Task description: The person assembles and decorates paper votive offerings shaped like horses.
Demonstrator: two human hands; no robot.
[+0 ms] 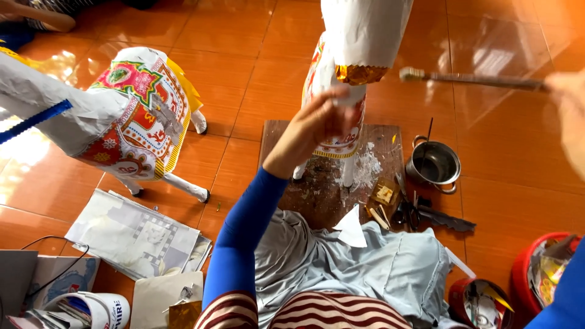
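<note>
Left hand (320, 125) raised, fingers pressed flat on paper horse (341, 73) standing on wooden board (317, 195). Right hand (570, 109) blurred at frame edge, closed on brush (469, 79), bristles just beside horse's gold trim.

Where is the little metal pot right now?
In the head view, the metal pot sits on the orange floor tiles, right of the wooden board, below the brush.

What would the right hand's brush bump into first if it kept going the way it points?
Probably the gold fringe on the paper horse. The right hand aims its brush left at it, though depth is unclear.
</note>
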